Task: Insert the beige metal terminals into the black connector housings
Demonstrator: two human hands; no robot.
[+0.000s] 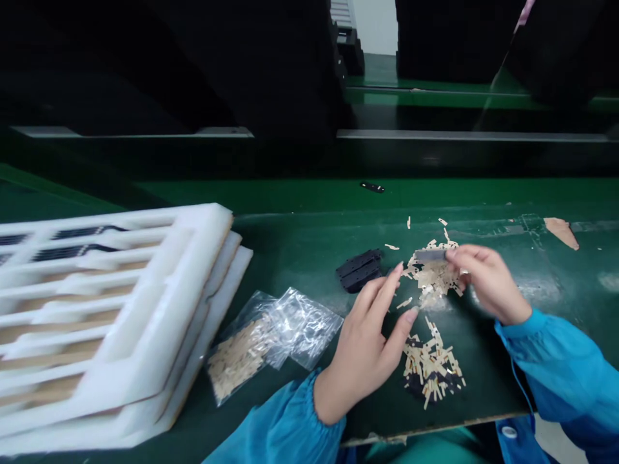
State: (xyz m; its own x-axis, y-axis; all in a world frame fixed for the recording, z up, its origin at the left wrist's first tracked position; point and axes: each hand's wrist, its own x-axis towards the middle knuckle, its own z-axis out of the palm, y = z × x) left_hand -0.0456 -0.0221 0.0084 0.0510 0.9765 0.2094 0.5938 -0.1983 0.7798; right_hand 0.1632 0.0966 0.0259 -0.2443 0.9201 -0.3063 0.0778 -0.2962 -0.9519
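Note:
My right hand (493,281) pinches one end of a flat dark grey strip (429,256) between thumb and fingers. The strip hangs over a loose pile of small pale flat pieces (438,281) on the green table. On the pile's left side, my left hand (365,345) has its fingers apart, with nothing visible between them. Just beyond its fingers lies a group of black flat parts (358,270), side by side. Closer to the table's front edge is a second heap of pale narrow strips (432,364), with some dark bits among them.
Clear plastic bags (307,325) lie left of my left hand, one bag (242,361) holding pale pieces. Stacked white foam trays (140,316) fill the left side, some slots holding black parts. A small black part (372,187) and a brown scrap (561,232) lie farther back.

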